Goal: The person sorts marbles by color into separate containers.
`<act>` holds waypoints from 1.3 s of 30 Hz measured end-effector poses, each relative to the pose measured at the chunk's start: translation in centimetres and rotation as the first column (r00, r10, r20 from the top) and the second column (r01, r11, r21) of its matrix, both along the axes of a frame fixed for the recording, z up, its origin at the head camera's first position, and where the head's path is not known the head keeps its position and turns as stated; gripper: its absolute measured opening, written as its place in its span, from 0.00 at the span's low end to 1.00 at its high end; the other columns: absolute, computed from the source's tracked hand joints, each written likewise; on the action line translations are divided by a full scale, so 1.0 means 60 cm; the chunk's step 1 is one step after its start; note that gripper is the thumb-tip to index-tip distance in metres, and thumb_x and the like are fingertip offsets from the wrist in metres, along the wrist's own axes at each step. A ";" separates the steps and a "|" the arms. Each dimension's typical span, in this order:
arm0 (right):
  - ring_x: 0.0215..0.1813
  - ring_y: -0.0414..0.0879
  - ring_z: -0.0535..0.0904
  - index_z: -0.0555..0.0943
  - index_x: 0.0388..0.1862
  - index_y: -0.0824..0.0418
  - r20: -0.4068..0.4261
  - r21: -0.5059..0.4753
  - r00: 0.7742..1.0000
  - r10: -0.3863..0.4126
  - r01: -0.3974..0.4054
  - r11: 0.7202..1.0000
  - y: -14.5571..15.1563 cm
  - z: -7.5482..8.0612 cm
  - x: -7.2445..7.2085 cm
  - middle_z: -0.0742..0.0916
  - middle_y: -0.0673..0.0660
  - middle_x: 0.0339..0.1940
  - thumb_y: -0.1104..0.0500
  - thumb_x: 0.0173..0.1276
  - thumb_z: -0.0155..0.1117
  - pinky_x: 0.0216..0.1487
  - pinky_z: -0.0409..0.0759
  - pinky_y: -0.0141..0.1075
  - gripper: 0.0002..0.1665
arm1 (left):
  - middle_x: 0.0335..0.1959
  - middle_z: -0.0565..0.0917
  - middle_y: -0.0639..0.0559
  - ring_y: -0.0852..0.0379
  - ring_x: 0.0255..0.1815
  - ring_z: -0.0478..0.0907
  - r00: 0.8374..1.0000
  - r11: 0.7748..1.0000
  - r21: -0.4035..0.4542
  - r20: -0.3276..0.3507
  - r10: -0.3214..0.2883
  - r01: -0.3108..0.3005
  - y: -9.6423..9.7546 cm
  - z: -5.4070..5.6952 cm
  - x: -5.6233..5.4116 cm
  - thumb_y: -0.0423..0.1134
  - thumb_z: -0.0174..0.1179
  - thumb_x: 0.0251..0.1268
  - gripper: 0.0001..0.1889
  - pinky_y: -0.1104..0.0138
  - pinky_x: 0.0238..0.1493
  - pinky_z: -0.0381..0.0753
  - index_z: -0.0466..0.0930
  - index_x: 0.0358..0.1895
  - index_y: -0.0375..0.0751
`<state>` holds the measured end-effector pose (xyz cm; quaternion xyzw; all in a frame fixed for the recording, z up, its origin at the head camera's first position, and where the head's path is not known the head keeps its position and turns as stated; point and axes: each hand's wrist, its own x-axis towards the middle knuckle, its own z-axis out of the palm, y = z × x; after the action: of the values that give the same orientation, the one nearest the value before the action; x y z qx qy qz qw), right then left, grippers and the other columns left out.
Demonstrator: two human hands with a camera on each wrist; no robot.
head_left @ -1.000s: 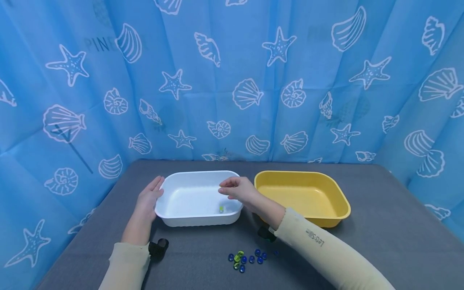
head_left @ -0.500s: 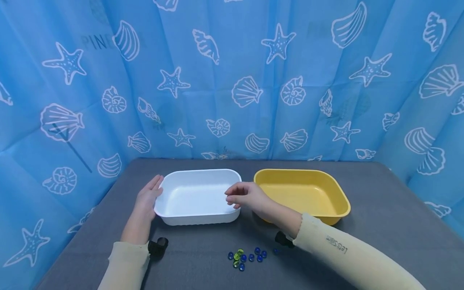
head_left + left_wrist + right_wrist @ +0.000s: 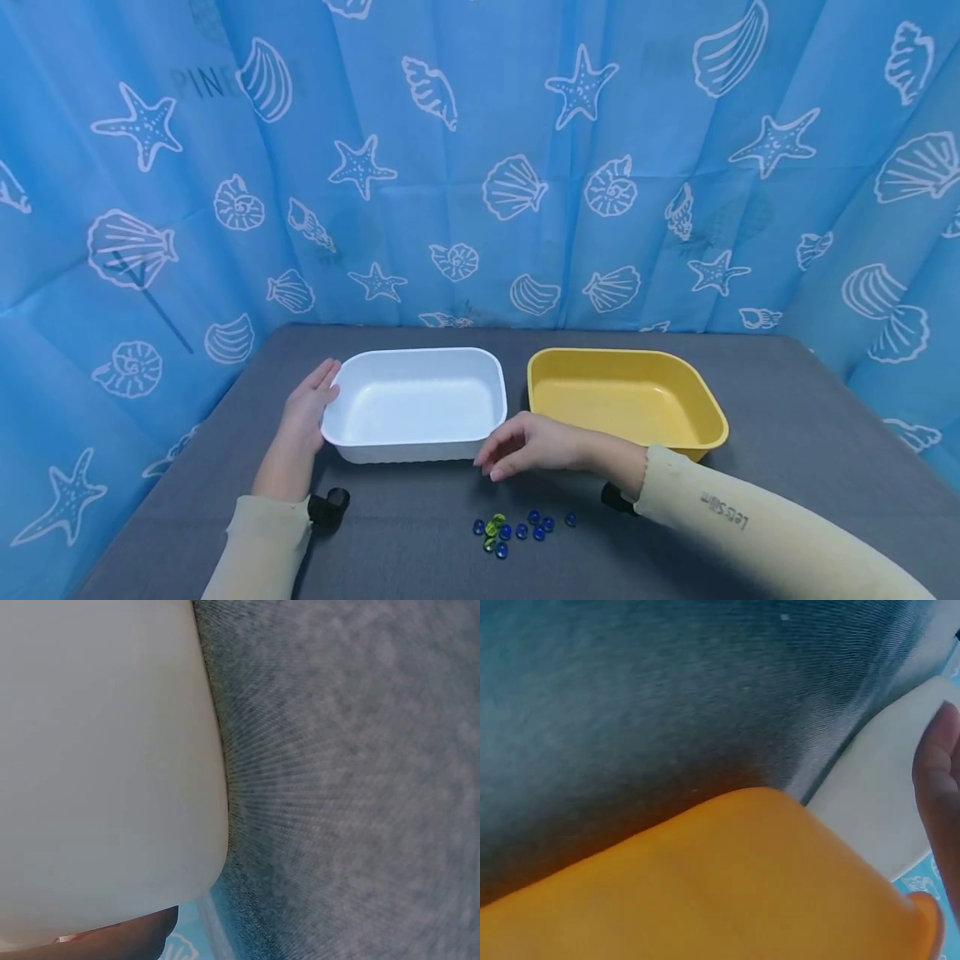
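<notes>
My left hand (image 3: 306, 408) rests against the left end of a white basin (image 3: 416, 452), its fingers fairly straight along the outer wall near the rim. In the left wrist view the basin's smooth wall (image 3: 105, 765) fills the left side, with part of a finger (image 3: 127, 937) below it. By the basin's front right corner hovers my right hand (image 3: 528, 446), fingers loosely bent and holding nothing visible. Nearer to me, small blue glass beads (image 3: 502, 550) and green glass beads (image 3: 491, 528) lie loose in a cluster on the grey cloth.
A yellow basin (image 3: 701, 454) stands just right of the white one, partly behind my right wrist; its wall (image 3: 705, 885) looms large in the right wrist view. Grey cloth (image 3: 375, 533) covers the table. Behind it hangs a blue curtain (image 3: 465, 217) with shell prints.
My right hand has drawn back from over the white basin, toward me and to the right. A small green bead seen inside the basin earlier no longer shows. The left hand stays put.
</notes>
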<state>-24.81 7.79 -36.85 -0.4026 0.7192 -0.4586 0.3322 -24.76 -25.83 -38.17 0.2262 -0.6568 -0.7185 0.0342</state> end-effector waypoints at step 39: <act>0.42 0.37 0.73 0.88 0.46 0.59 -0.038 0.324 0.963 0.267 -0.241 0.915 -0.012 -0.042 -0.022 0.79 0.47 0.38 0.64 0.63 0.69 0.46 0.72 0.30 0.12 | 0.77 0.55 0.55 0.58 0.76 0.48 1.000 0.998 0.060 -0.009 0.003 -0.003 -0.002 -0.004 0.000 0.32 0.38 0.79 0.28 0.63 0.72 0.53 0.48 0.78 0.50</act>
<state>-26.16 7.08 -39.37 -0.4524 0.7379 -0.2733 0.4196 -24.73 -25.93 -38.39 0.2249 -0.6344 -0.7389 0.0315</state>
